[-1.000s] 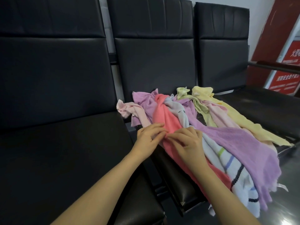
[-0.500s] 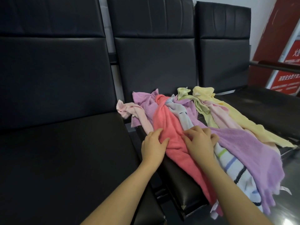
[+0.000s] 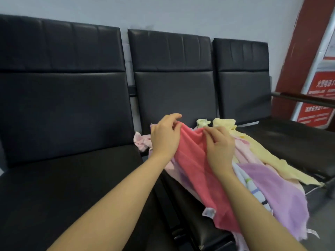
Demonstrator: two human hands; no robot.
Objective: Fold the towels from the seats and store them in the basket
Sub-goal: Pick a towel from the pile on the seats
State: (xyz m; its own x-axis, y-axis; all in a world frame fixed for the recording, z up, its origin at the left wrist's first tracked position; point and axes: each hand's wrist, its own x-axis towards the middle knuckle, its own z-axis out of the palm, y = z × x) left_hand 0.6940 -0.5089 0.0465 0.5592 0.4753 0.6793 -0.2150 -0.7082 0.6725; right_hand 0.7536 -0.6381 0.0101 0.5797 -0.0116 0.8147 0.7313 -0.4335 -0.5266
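Head view: we are pinching the coral towel (image 3: pixel 197 171) by its top edge, left hand (image 3: pixel 165 137) and right hand (image 3: pixel 220 147) each grasping it above the pile (image 3: pixel 272 180) on the middle seat (image 3: pixel 195 230). We are judging that lifting evenly will free it untangled; no basket is showing.

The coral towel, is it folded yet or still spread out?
Not folded. The coral towel hangs loose, the left hand and right hand pinching its top edge.
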